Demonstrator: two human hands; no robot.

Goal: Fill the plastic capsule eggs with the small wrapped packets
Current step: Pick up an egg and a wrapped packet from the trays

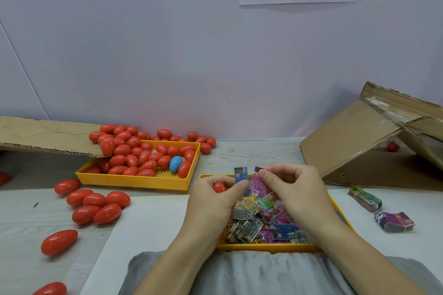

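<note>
Grey table [263, 151]: left hand [211, 195] grips red egg [219, 187], apparently blue packet [240, 175]; right hand [290, 187] pinches purple packet [257, 184].

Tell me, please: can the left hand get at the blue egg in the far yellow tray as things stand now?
Probably not at once. The left hand already holds a red egg and pinches a blue packet. The blue egg itself lies uncovered among red eggs, so once the hand is freed the way looks open.

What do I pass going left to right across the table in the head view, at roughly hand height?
Loose red eggs → left hand, holding a red egg → blue packet → pink packet → right hand → rubber-banded packet bundles.
</note>
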